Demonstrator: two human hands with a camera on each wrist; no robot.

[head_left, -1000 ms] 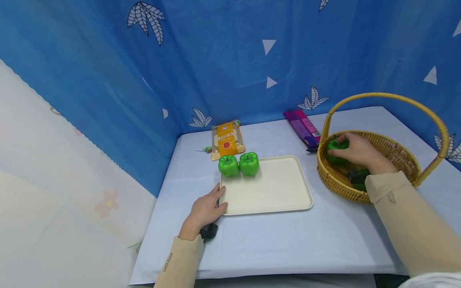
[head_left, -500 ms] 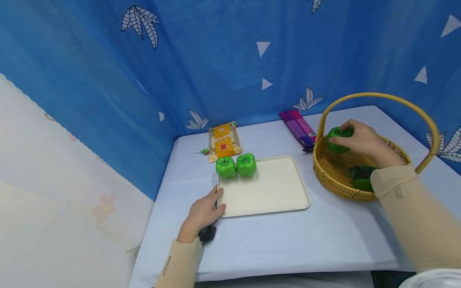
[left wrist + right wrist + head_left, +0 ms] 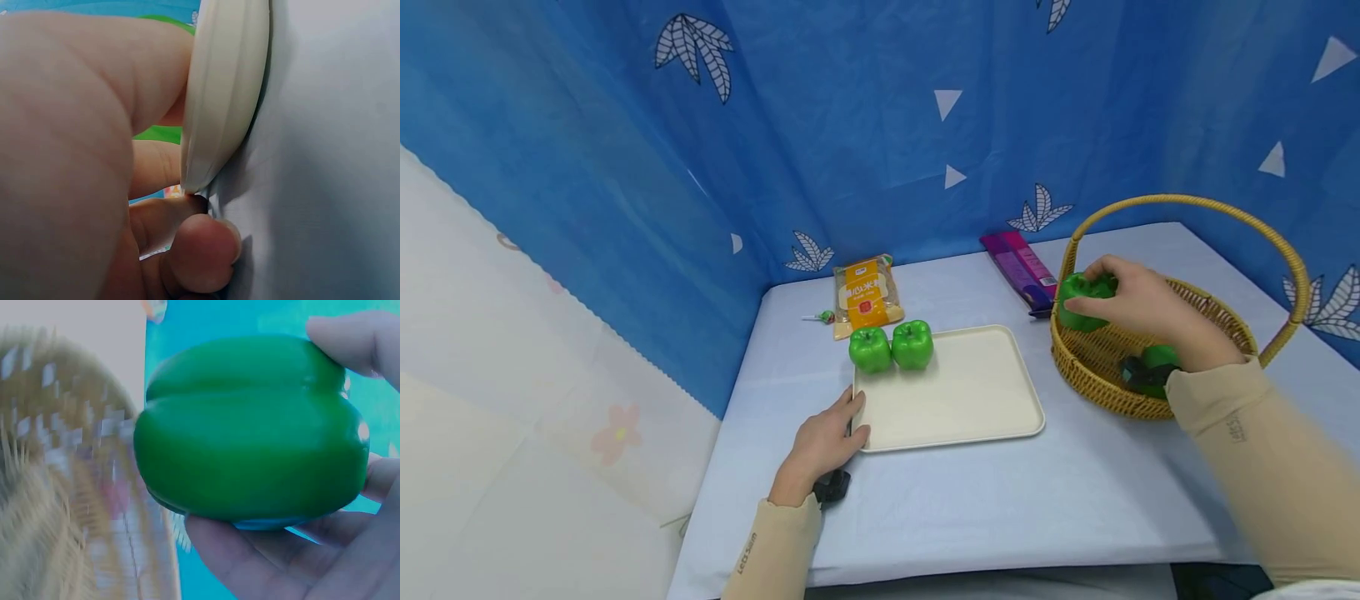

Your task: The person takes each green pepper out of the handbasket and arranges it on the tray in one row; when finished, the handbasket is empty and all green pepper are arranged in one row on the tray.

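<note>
My right hand (image 3: 1150, 308) grips a green bell pepper (image 3: 1077, 302), raised above the left rim of the wicker basket (image 3: 1093, 383). The right wrist view shows the pepper (image 3: 250, 431) lying sideways between thumb and fingers. More green (image 3: 1159, 357) shows inside the basket, partly hidden by the wrist camera. At the cream tray's (image 3: 970, 400) left edge, my left hand (image 3: 825, 437) holds the rim. Up close, the thumb lies over the tray's rim (image 3: 222, 94) and the other fingers reach around its outer side. Two green bell peppers (image 3: 891, 346) stand side by side at the tray's back left corner.
Behind the tray lie a yellow-labelled food packet (image 3: 868, 292) and a lollipop (image 3: 823, 317). A purple packet (image 3: 1021, 268) rests left of the basket, whose tall handle (image 3: 1187, 198) arches over it. A blue curtain (image 3: 865, 125) hangs along the table's back.
The right hand has lifted the bell pepper from inside the basket and brought it left over the rim. The left hand stays at the tray's edge.
</note>
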